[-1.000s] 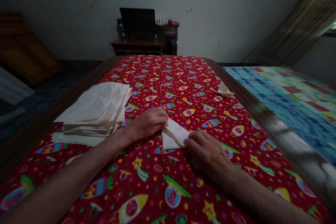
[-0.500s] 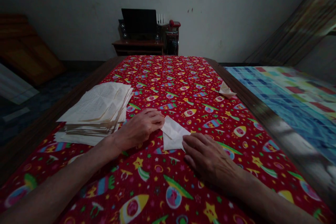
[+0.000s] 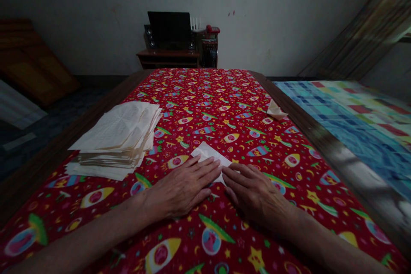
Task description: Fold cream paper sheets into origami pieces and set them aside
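A small folded sheet of white paper (image 3: 207,150) lies flat on the red patterned tablecloth (image 3: 189,239), partly covered by my fingers. My left hand (image 3: 184,186) rests on its near left part, fingers stretched out flat and pressing the paper down. On the paper's right side lies my right hand (image 3: 253,186), its fingers extended and flat over that corner. The two hands' fingertips almost meet. To the left of my left hand sits a thick stack of creased, off-white paper sheets (image 3: 112,130).
A folded paper piece (image 3: 276,111) stands near the table's right edge. Beyond the far end are a black monitor (image 3: 169,26), speakers and a red telephone (image 3: 212,30) on a wooden stand (image 3: 168,54). A bed with a checked cover (image 3: 334,115) is on the right.
My left hand has come down from the paper's upper left edge and opened flat over the fold. My right hand stays in place on the right corner.
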Action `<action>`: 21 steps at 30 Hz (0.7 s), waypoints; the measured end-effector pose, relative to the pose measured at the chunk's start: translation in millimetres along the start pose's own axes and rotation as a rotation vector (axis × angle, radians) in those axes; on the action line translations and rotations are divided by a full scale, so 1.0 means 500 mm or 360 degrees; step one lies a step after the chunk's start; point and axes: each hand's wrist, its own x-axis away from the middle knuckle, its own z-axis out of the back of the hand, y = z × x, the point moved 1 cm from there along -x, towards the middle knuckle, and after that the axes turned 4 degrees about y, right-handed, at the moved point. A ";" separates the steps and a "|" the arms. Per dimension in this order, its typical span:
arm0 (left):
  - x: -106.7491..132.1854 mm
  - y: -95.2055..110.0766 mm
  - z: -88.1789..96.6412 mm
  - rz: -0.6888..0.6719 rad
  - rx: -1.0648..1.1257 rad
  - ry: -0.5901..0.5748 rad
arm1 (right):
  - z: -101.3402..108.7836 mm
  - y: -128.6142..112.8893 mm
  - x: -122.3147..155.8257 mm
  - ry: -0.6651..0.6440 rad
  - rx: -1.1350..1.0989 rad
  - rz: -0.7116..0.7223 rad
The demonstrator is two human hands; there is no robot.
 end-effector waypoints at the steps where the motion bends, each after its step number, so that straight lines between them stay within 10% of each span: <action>1: 0.002 -0.004 -0.001 0.0014 -0.0018 0.0012 | 0.001 0.000 0.000 0.0005 -0.0008 0.0002; 21: 0.011 -0.031 0.000 0.0157 -0.0075 0.0113 | 0.005 0.001 0.005 -0.0234 -0.0024 0.0036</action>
